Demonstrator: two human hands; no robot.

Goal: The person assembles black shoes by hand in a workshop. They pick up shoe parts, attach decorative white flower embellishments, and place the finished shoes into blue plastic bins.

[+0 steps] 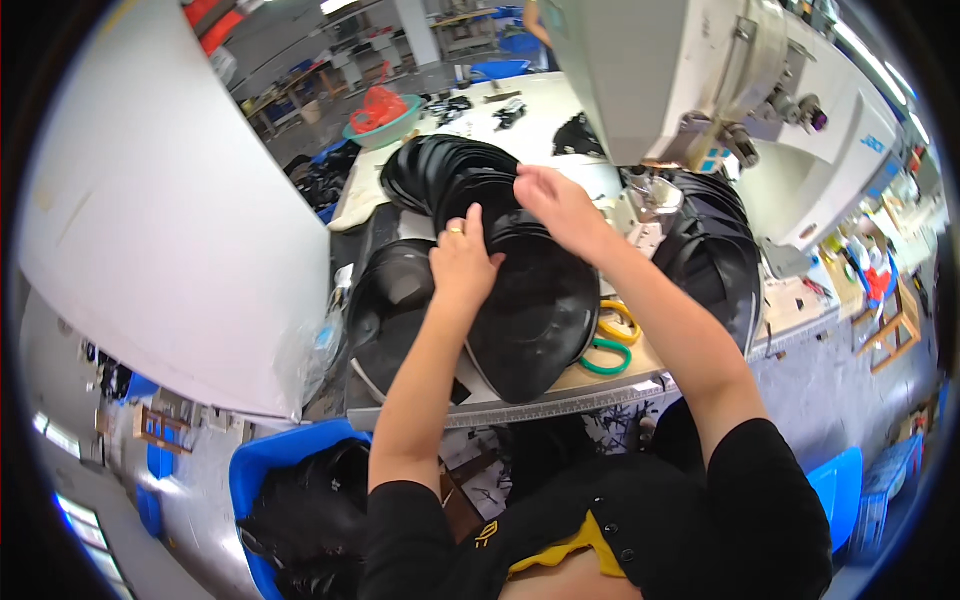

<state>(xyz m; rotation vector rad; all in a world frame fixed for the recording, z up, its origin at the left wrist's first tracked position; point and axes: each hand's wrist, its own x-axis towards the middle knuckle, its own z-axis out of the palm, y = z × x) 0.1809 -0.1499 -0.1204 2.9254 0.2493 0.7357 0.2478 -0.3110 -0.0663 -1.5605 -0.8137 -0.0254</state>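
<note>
A fanned stack of glossy black, leather-like pieces [430, 175] stands on the worktable before me. Nearer me lies a rounded black piece [535, 320], and another black piece [395, 285] is at its left. My left hand [464, 262] rests over the inner edges of these two, index finger stretched out and thumb apart. At the stack's right edge, my right hand [558, 208] has its fingers pressed together on a black piece; the fingertips are partly hidden. Scissors with yellow and green handles [608, 355] lie to the right of the rounded piece.
A sewing machine [690, 80] rises at the right, above a second black stack [705, 250]. Left stands a tall white panel [190, 220]. A green basin [390, 128] with a red bag is at the back. Below left, a blue bin [245, 470] holds black pieces.
</note>
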